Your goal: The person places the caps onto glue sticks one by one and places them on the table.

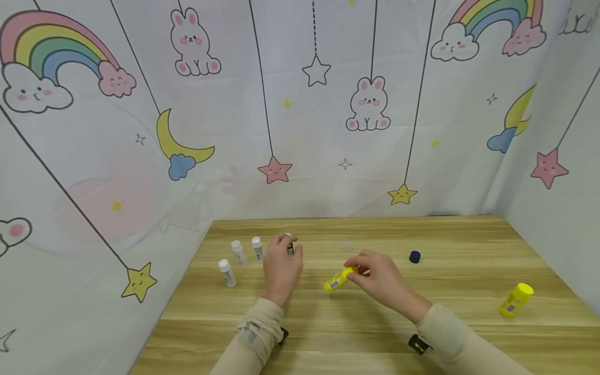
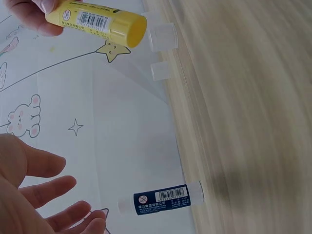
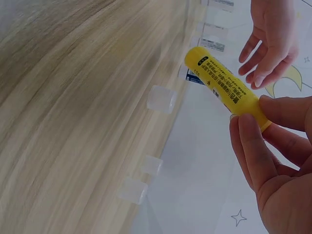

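You've got the yellow stick [image 1: 337,282] pinched at one end in your right hand [image 1: 380,276], its long axis slanting out to the left above the table [image 1: 356,336]. Your left hand [image 1: 282,268] sits nearer the upright dark stick [image 2: 163,200], fingers loosely spread, apparently not touching, though the head view half-hides it.

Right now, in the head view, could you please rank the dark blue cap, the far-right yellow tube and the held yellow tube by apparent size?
Far-right yellow tube
Held yellow tube, partly hidden but visibly slimmer
Dark blue cap, easily the smallest
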### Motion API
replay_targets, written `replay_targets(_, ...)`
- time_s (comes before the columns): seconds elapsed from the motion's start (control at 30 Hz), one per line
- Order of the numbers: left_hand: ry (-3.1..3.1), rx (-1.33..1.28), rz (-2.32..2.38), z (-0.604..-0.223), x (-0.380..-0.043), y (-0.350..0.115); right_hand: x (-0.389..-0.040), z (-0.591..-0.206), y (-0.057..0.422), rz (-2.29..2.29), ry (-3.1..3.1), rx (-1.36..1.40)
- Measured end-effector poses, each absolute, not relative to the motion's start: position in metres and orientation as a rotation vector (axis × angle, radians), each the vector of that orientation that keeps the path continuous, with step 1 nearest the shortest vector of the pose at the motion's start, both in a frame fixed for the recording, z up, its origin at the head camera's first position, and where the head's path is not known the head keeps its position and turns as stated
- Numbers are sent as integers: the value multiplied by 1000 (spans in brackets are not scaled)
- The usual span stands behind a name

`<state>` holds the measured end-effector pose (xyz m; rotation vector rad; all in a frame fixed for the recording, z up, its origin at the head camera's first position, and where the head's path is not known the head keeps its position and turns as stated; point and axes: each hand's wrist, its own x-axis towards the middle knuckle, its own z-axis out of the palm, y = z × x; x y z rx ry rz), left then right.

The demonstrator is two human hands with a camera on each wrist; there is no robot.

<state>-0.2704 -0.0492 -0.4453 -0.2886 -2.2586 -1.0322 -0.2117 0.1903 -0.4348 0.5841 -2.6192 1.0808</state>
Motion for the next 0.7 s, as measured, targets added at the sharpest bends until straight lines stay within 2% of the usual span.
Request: replay_targets(0.7, -2342, -158, -1202, -458, -297, -58, -202, -434, 225, 909, -2681, 591)
